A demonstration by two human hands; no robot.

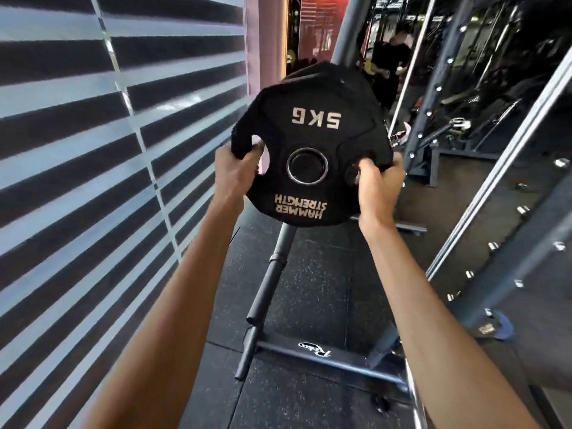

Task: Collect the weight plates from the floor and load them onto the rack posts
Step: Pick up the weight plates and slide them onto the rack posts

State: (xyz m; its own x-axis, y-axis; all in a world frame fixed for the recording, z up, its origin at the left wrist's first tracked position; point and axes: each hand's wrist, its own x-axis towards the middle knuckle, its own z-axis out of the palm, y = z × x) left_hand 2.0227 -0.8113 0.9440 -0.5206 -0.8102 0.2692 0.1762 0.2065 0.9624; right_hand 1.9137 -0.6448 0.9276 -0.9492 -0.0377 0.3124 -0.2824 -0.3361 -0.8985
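Observation:
A black 5 kg weight plate (312, 144) with upside-down white lettering and a steel-ringed centre hole hangs in front of me at chest height. My left hand (236, 171) grips its left handle slot, fingers curled through the opening. My right hand (379, 187) grips the right edge, fingers hooked into the other slot. Below the plate, black rack posts (269, 280) slant up from a low dark frame (328, 357) on the floor. Another dark plate sits behind the held one on an upper post; its mounting is hidden.
A striped glass wall (93, 150) runs close along the left. A grey rack upright (507, 243) with chrome pegs stands at right, a blue-edged plate (495, 326) at its foot. A person in black (390, 63) stands far back. Black rubber floor (294, 397) lies below.

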